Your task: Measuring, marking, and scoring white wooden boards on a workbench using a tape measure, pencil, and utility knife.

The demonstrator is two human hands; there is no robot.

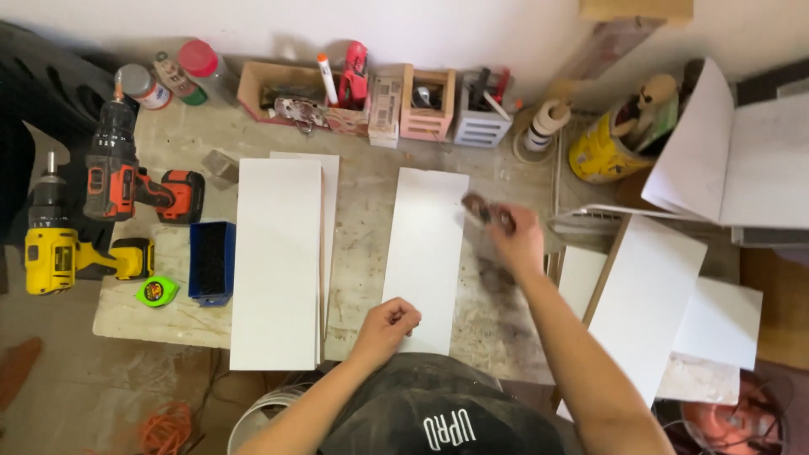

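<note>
On the tabletop (362, 227) before us lies a narrow white board (425, 253). Our left hand (386, 324) rests clenched on its near end, while our right hand (514, 236), blurred, grips a small dark object (480, 208) just beside its far right edge.

Two drills (109, 211) lie left of the stacked panels (278, 261); perhaps a box (211, 261) between.
</note>
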